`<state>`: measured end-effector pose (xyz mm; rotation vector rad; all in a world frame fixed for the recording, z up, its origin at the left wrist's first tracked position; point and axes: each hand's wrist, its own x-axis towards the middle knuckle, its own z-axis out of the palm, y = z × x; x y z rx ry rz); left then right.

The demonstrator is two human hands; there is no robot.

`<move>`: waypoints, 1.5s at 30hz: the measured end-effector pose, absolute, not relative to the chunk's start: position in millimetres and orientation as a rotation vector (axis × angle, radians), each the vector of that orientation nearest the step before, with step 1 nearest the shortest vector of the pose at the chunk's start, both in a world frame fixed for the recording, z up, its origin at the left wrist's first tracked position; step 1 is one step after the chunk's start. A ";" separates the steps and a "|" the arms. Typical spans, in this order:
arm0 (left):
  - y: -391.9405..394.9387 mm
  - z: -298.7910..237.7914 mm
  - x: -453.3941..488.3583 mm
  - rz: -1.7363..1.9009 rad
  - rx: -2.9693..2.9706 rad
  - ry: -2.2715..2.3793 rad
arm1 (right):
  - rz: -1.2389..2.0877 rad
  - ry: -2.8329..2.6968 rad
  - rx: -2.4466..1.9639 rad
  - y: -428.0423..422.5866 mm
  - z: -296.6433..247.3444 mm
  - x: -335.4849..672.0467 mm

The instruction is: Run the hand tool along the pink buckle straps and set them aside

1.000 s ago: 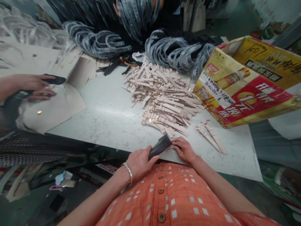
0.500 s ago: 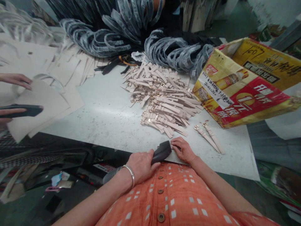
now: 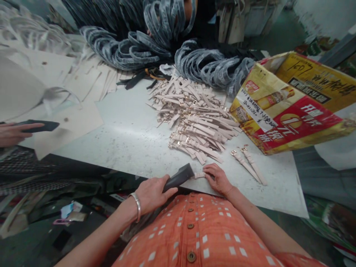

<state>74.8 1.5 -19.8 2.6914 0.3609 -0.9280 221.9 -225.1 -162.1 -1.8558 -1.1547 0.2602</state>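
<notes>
My left hand [image 3: 151,191] is wrapped tight around the handle of a dark tool [image 3: 178,177], whose broad black head tilts up and to the right, its tip just above the near edge of the counter [image 3: 130,137]. My right hand [image 3: 218,178] lies flat on the counter, fingers together, pinning the end of a small beige strap [image 3: 199,174] that lies between the tool's head and my fingertips. Just beyond is a heap of beige buckled straps [image 3: 191,122], and two more straps [image 3: 249,165] lie apart to the right, near a red-and-yellow carton [image 3: 292,107]. Grey-blue loops [image 3: 205,66] pile up at the far side. At the far left, another person's hand [image 3: 11,133] holds a dark tool over pale cut sheets [image 3: 69,122].
</notes>
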 end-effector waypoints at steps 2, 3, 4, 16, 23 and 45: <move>1.2 -17.4 69.9 -0.952 2.689 0.351 | 0.257 -1.155 -1.856 -224.9 -161.1 221.7; 0.1 -17.2 68.6 -0.966 2.687 0.351 | 0.255 -1.156 -1.855 -224.8 -160.7 221.6; -1.3 -17.9 68.3 -0.981 2.684 0.350 | 0.253 -1.157 -1.854 -224.7 -160.4 221.5; -2.1 -37.3 70.0 -0.897 2.574 0.360 | 0.266 -1.174 -1.949 -218.7 -155.9 217.0; 11.7 -39.9 52.3 -0.809 2.529 0.508 | 0.243 -1.191 -2.160 -213.8 -141.9 203.3; 25.1 -31.2 27.3 -0.717 2.432 0.653 | -0.411 -0.751 -2.383 -264.4 -148.7 279.3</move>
